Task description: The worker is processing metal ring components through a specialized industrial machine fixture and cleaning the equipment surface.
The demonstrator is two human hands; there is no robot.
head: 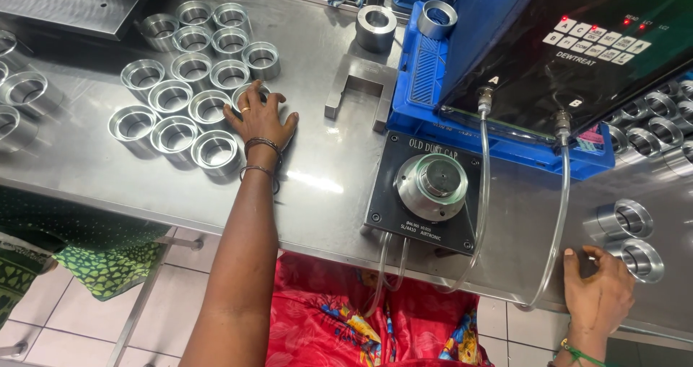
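Observation:
Several shiny metal rings [175, 132] stand in rows on the steel table [325, 186] at the left. My left hand [258, 121] reaches over the right edge of that group, palm down, fingers curled around one metal ring [250, 90] that shows just past my knuckles. My right hand [595, 291] rests at the table's near edge on the right, fingers apart and holding nothing. Its fingertips lie beside the nearer of two metal rings [641, 259], and the other ring [625, 219] stands just behind.
A black plate with a round metal plug [432, 186] sits in the middle. Clear tubes [484, 186] run from it to a black control box [577, 42] on a blue crate [426, 85]. A U-shaped metal block [361, 85] and more rings [650, 114] stand around.

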